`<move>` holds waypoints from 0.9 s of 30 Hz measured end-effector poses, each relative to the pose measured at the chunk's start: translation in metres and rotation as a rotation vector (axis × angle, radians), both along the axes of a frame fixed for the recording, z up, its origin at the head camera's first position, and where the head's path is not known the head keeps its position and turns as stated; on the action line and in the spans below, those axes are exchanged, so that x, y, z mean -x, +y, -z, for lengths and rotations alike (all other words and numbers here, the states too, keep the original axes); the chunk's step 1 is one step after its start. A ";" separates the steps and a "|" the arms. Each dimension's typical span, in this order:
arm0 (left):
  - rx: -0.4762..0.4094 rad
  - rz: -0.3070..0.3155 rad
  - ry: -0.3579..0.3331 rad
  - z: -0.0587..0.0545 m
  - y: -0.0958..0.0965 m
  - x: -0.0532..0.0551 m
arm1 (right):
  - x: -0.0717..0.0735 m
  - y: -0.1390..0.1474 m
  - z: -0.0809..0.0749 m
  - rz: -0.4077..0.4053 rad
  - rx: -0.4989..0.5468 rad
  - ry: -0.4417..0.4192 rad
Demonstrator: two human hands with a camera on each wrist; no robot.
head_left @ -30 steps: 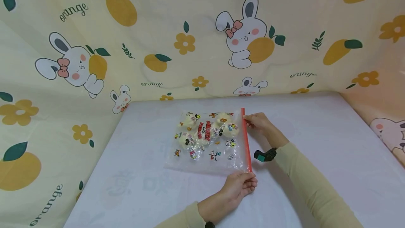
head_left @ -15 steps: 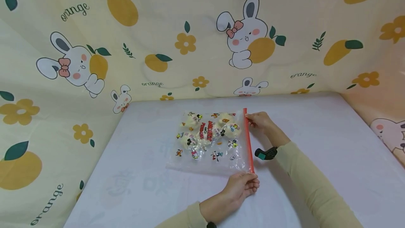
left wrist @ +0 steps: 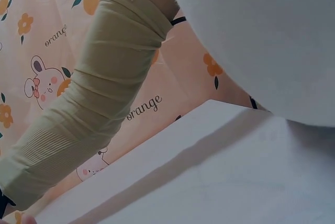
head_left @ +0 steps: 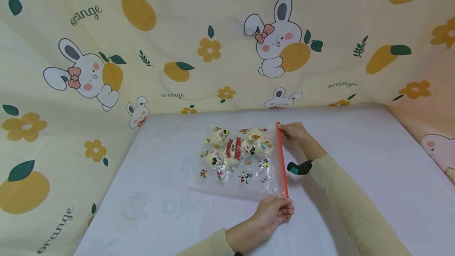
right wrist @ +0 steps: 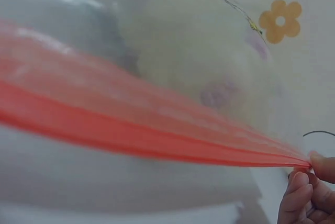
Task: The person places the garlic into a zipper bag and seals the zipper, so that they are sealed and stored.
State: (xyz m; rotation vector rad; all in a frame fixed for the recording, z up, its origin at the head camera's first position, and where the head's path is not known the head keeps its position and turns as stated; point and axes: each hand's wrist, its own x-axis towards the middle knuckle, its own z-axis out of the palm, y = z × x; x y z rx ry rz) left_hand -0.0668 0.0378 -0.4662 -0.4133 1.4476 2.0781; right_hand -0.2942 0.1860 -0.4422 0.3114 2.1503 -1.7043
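Note:
A clear printed zip bag [head_left: 232, 157] lies on the table in the head view, its red zip edge [head_left: 282, 165] running along the right side. Several pale, rounded lumps [head_left: 213, 157] show through the plastic. My left hand [head_left: 268, 216] pinches the near end of the red edge between thumb and fingers. At the far end, my right hand [head_left: 295, 132] pinches that same strip. The right wrist view shows the red strip [right wrist: 131, 140] close up, stretched toward pinching fingers [right wrist: 322, 167]. Only fingertips [left wrist: 26, 220] show at the bottom of the left wrist view.
A white cloth covers the table [head_left: 149, 177]. Behind it hangs a cream curtain [head_left: 227, 11] printed with rabbits and oranges. A black wrist strap [head_left: 300, 168] sits below the right hand. In the left wrist view, a beige sleeve [left wrist: 99, 82] crosses above the tabletop.
The bag and both hands have shifted slightly to the right. My right hand has moved a little closer to the far tip of the red edge. Both hands keep their pinch.

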 end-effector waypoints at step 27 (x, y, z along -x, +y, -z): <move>-0.067 0.010 0.028 0.009 0.006 0.003 | -0.015 0.008 -0.002 -0.041 0.076 -0.043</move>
